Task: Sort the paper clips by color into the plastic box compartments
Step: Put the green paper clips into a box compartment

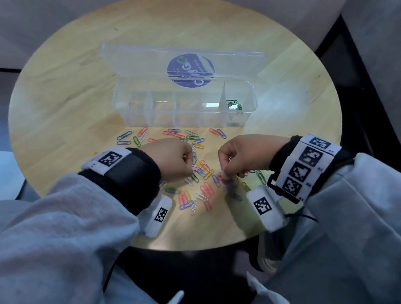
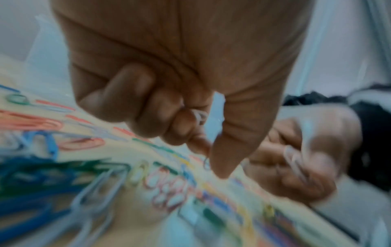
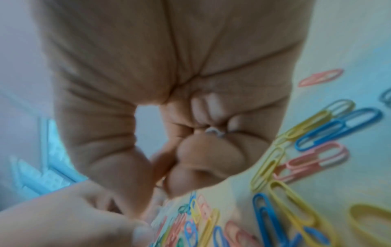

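white clips [image 2: 200, 117] sit pinched in the curled left hand [image 1: 171, 159] and right hand [image 1: 240, 157], and may slip back into the mixed pile [image 1: 204, 182] if either pinch loosens.

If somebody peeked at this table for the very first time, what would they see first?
Probably the bright paper clips in many colors, scattered on the round wooden table under both hands. The left hand and right hand each pinch white clips. Behind them stands an open clear plastic box, with only green clips in its right end compartment.
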{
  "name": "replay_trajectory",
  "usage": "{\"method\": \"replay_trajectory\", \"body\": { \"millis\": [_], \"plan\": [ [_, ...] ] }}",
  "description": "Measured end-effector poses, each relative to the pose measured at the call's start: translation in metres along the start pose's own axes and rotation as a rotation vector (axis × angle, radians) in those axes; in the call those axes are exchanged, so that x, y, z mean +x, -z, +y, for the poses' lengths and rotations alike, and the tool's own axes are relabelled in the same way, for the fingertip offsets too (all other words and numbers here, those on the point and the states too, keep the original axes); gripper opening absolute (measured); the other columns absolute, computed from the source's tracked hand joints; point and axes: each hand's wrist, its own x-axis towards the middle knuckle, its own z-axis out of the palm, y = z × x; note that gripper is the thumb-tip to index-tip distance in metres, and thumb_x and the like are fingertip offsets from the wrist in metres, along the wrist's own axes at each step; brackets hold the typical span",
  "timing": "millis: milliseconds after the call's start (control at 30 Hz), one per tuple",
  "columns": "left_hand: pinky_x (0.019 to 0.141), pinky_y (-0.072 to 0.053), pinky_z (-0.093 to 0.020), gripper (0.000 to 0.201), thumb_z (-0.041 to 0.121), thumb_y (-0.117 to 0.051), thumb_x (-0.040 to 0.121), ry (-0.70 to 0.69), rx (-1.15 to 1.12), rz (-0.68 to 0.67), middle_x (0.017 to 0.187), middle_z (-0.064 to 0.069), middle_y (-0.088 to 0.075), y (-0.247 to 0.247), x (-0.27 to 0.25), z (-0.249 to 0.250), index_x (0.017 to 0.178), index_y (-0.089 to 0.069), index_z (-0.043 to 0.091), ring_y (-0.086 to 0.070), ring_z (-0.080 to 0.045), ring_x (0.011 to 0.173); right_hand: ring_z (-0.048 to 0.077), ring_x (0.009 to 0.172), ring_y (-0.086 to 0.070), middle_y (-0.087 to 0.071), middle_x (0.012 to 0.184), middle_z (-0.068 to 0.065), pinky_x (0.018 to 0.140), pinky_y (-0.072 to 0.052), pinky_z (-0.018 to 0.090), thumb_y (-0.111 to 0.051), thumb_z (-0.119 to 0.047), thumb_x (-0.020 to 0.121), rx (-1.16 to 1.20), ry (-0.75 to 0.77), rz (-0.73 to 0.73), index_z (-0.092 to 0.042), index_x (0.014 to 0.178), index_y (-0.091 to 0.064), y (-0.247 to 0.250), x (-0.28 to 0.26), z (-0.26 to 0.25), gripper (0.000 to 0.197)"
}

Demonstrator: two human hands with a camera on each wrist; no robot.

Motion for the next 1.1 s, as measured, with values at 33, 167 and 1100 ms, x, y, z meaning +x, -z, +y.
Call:
{"method": "replay_trajectory", "body": {
  "millis": [33, 167, 1100],
  "plan": [
    [0.053, -0.033, -0.023, 0.016, 0.019, -0.059, 0.081, 0.007, -0.063, -0.005, 0.065, 0.008, -0.048, 0.005, -0.001, -0.004, 0.068, -0.050, 0.021, -0.043, -0.007, 0.057, 0.006, 0.041, -0.046, -0.056, 0.053, 0.001, 0.045, -0.034, 0.020, -0.062, 0.003, 0.074, 0.104, 0.008, -0.007, -0.015, 0.060, -0.052, 0.000, 0.001, 0.001, 0.025],
    [0.050, -0.037, -0.022, 0.027, 0.005, -0.065, 0.074, 0.065, -0.733, -0.043, 0.062, -0.004, -0.048, 0.022, -0.007, -0.019, 0.060, -0.044, 0.015, -0.042, -0.013, 0.049, 0.007, 0.038, -0.048, -0.054, 0.053, 0.006, 0.038, -0.039, 0.015, -0.049, 0.017, 0.083, 0.595, 0.039, -0.047, -0.008, 0.075, -0.053, -0.002, 0.008, 0.002, 0.027],
    [0.034, -0.030, -0.012, 0.027, -0.016, -0.040, 0.074, 0.186, -1.250, -0.039, 0.064, -0.005, -0.036, 0.015, -0.015, -0.023, 0.077, -0.047, 0.010, -0.034, -0.014, 0.054, 0.006, 0.056, -0.040, -0.042, 0.062, -0.009, 0.050, -0.029, 0.024, -0.073, -0.031, 0.074, -0.396, 0.078, -0.006, -0.024, 0.084, -0.059, -0.038, 0.005, -0.037, 0.019]
  ]
}}
